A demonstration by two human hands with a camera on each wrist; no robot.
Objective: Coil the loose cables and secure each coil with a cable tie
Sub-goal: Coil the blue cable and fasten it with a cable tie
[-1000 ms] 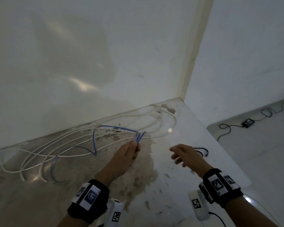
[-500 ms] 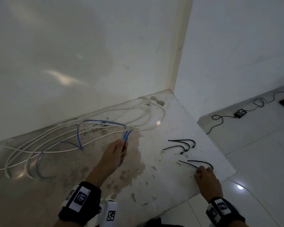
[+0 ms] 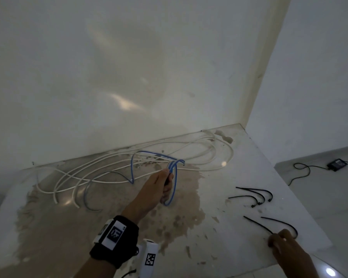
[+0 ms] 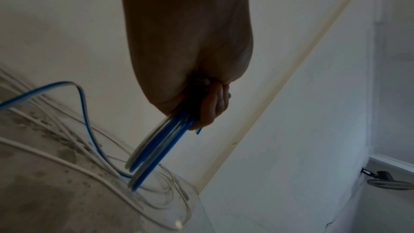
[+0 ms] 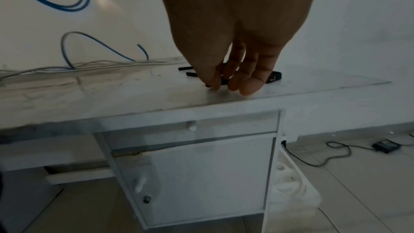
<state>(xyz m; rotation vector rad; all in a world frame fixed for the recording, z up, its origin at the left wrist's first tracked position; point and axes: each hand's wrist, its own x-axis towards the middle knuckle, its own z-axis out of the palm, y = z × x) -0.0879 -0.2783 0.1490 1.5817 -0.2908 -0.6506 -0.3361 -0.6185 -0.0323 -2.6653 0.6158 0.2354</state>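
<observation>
My left hand [image 3: 167, 176] grips a small bundle of blue cable loops [image 3: 172, 190] above the middle of the white desk [image 3: 237, 245]. From the bundle, the rest of the blue cable [image 3: 132, 167] trails left over the tangle of white cables [image 3: 199, 148] along the wall. In the left wrist view the fingers [image 4: 210, 111] pinch the blue loops [image 4: 154, 150]. My right hand [image 3: 279, 239] is at the desk's front right edge. Its thumb and fingertips [image 5: 246, 86] pinch a black cable tie [image 5: 224, 81], and a second tie [image 3: 279, 221] lies beside it.
Three more black cable ties [image 3: 256, 194] lie further back on the right. A brown stain [image 3: 181, 209] covers the desk's middle. Below the front edge are a drawer [image 5: 192, 126] and a cupboard door [image 5: 201, 180]. A black adapter [image 3: 337, 163] with its cord lies on the floor.
My right hand dropped from mid-air to the cable ties at the front right edge and closed on one. The left hand kept its hold on the blue cable, whose loops now hang lower.
</observation>
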